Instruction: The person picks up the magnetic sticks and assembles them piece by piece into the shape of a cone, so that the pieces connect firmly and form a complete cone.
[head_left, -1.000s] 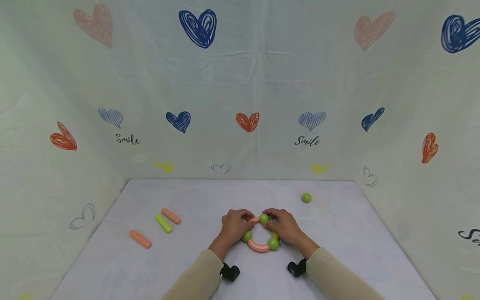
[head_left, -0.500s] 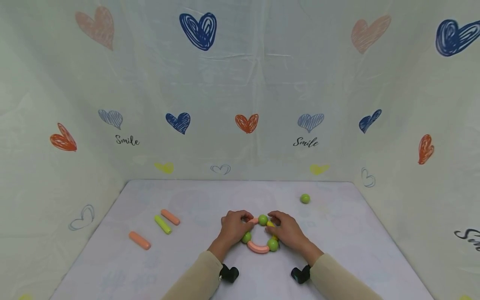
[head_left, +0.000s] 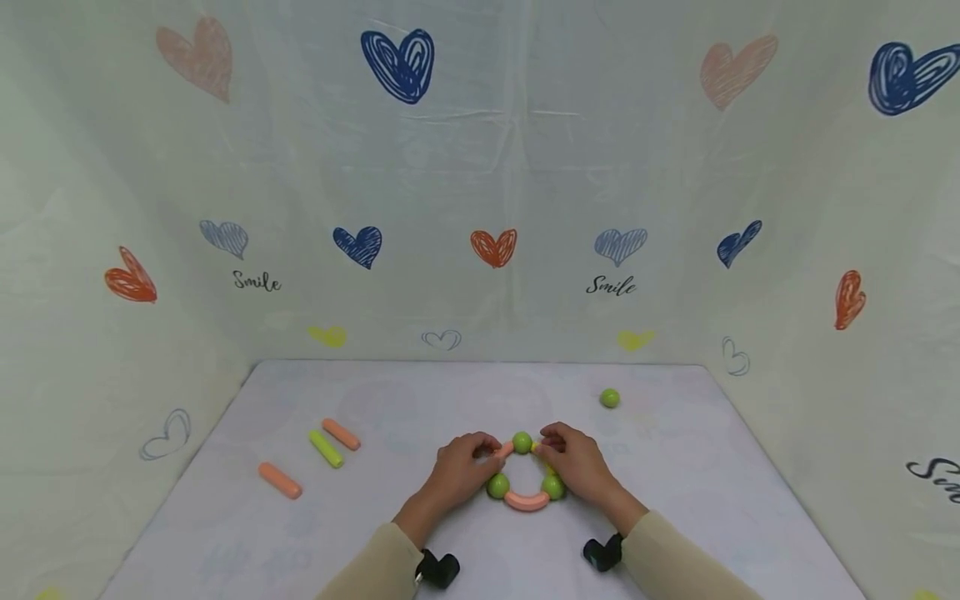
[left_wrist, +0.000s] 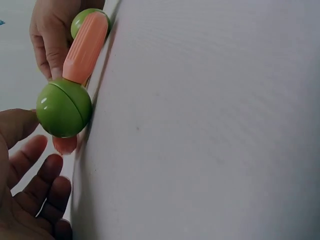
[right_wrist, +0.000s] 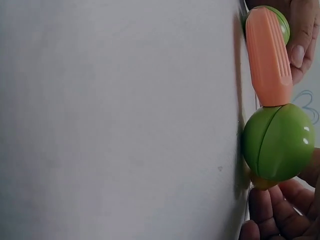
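Observation:
On the white table, green balls and curved rods form a ring in the head view. One green ball (head_left: 522,442) tops it; two more, a left ball (head_left: 498,486) and a right ball (head_left: 553,487), flank a salmon curved rod (head_left: 527,502) at the near side. My left hand (head_left: 461,471) holds the upper-left salmon rod (head_left: 506,449) between thumb and fingers. Around the yellow rod (head_left: 550,468), partly hidden, curl the thumb and fingers of my right hand (head_left: 579,461). In the right wrist view, that yellow rod (right_wrist: 263,183) shows just behind the nearest ball (right_wrist: 278,142).
Two orange sticks, a farther one (head_left: 341,434) and a nearer one (head_left: 280,481), lie at the left with a lime stick (head_left: 326,448). A loose green ball (head_left: 610,398) sits at the back right. A heart-printed curtain (head_left: 487,167) hangs behind the table (head_left: 420,392).
My right hand has shifted off the top ball onto the yellow rod. My left hand has slid slightly left and nearer. The ring has turned a little, its near rod moving right.

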